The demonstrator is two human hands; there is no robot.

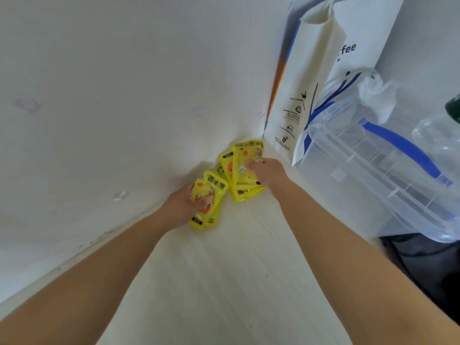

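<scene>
While the gathering is going on: both hands are working at the far corner of the desktop (236,270), where it is meeting the wall (124,95).
Left hand (183,207): is gripping a small stack of yellow snack packets (211,192), the thumb lying across the front and the fingers curling round behind.
Right hand (267,171): is pinching a larger yellow pouch (245,170) at its right edge, fingertips on its face and thumb lower down.
Middle packets (227,165): are showing between the two held lots, half covered. I cannot tell which hand, if either, is holding them.
Place: everything yellow is sitting right in that far corner, just left of the white paper bag (311,83). Whether the packets are touching the desktop cannot be told.
Done, as I am judging it: the packets are looking collected into two handfuls, with none lying elsewhere on the desktop.
Left, as I am judging it: the two handfuls are waiting to be joined and carried off. The clear storage box (361,175) beside the bag is looking like a likely home, though that is a guess.
</scene>
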